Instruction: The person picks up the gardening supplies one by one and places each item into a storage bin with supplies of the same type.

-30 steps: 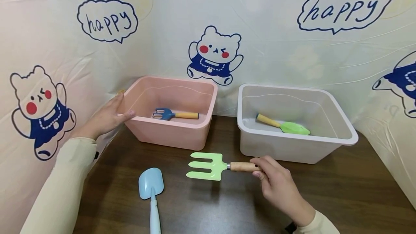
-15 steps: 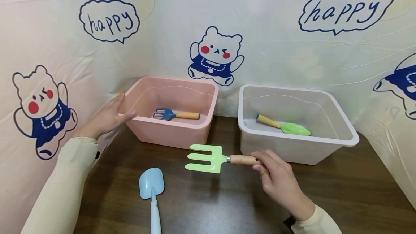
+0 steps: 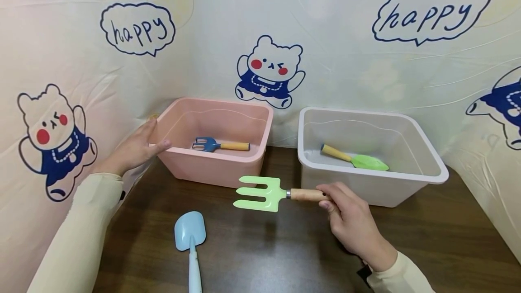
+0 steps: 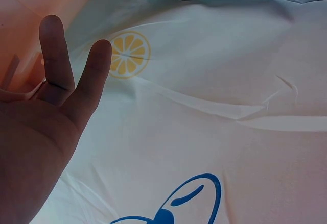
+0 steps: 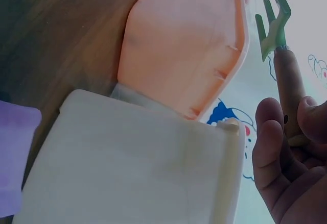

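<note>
While the right hand [image 3: 353, 223] pinches the green fork [image 3: 273, 193] by the butt of its wooden handle, the left hand [image 3: 132, 148] sits fingers extended at the pink bin's [image 3: 220, 168] left corner, thumb at the rim. Hands well apart. Fork's above the surface [image 3: 244, 257], in front of the pink bin and gray bin [image 3: 390, 191]. Risks: end-only grip, so head weight could twist the handle; low carry could snag tines on a bin wall; left-hand push could shift the bin.
</note>
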Tool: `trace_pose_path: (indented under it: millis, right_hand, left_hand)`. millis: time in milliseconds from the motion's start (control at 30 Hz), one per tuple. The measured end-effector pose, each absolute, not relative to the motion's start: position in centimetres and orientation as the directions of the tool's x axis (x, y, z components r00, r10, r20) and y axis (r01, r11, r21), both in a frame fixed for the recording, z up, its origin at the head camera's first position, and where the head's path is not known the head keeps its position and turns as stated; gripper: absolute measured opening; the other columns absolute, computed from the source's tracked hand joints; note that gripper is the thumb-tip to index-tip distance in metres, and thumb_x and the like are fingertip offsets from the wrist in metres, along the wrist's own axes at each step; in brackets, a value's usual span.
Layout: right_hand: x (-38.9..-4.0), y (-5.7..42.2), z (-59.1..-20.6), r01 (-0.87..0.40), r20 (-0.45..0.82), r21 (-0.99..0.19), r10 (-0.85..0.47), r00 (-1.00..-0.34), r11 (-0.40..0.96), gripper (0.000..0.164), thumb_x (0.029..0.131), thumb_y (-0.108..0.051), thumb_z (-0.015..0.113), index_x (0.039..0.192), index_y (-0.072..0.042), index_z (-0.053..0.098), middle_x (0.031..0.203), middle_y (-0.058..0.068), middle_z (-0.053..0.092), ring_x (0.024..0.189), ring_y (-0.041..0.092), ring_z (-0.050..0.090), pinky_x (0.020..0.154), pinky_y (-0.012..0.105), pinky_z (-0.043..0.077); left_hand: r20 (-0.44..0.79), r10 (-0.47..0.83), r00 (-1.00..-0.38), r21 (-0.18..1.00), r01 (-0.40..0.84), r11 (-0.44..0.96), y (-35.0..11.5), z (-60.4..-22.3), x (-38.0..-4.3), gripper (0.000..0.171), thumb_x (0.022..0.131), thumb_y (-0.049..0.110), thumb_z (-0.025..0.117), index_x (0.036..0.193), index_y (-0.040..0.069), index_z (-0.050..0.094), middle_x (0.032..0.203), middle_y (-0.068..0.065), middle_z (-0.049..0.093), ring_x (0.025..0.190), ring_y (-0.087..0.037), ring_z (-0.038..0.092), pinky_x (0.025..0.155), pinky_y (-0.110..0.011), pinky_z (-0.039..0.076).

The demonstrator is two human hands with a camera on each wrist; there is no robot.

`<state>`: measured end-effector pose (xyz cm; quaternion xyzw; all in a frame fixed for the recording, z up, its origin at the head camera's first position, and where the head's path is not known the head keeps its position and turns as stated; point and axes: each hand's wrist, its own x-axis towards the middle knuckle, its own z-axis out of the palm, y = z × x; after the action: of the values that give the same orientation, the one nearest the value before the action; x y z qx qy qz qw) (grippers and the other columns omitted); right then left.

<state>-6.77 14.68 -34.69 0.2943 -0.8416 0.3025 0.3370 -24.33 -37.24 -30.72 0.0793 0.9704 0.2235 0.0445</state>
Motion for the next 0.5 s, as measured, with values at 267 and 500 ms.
trace_pose_path:
  millis: [267, 500]
  right_hand:
    - [-7.1, 14.6, -33.6, -0.686, 0.752, -0.308, -0.273, -0.600, 0.659, 0.030, 0.083, 0.005, 0.078, 0.111, -0.003, 0.070, 0.092, -0.004, 0.061, 0.073, 0.007, 0.053, 0.065, 0.022, 0.046]
    - [-7.6, 14.3, -33.1, -0.697, 0.765, -0.294, -0.276, -0.582, 0.654, 0.038, 0.076, 0.011, 0.080, 0.110, -0.002, 0.070, 0.093, -0.002, 0.062, 0.073, 0.009, 0.054, 0.065, 0.023, 0.045]
  left_hand:
    - [-0.047, 0.173, -0.984, 0.442, 0.135, 0.887, -37.2, -30.8, -24.2, 0.110, 0.093, 0.069, 0.052, 0.159, 0.012, -0.015, 0.166, -0.021, -0.011, 0.147, -0.054, 0.001, 0.106, -0.077, 0.010]
    - [-0.043, 0.165, -0.985, 0.441, 0.129, 0.888, -37.3, -30.8, -24.1, 0.110, 0.092, 0.070, 0.052, 0.160, 0.015, -0.014, 0.166, -0.021, -0.010, 0.147, -0.055, 0.002, 0.105, -0.079, 0.011]
